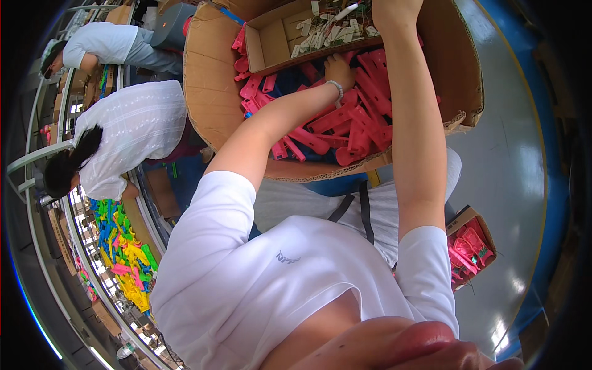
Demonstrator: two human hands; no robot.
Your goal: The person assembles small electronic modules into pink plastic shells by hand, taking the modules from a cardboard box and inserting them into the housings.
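Observation:
My left hand (340, 72), with a beaded bracelet on its wrist, reaches down among pink plastic pieces (361, 126) in a large cardboard box (213, 80). Its fingers are curled beside the inner carton's near wall, and what they grip, if anything, is hidden. My right hand (396, 13) is at the top edge, over the right end of a shallow inner carton (262, 46). Its fingers are cut off by the picture's edge. Small white parts with thin wires (333, 28) lie in that carton, which rests on the pink pieces.
A smaller carton of pink pieces (468, 250) stands on the grey floor (512, 154) at the right. To the left, two people in white tops (132, 132) lean toward a workbench line, where yellow, green and blue plastic pieces (126, 246) are heaped.

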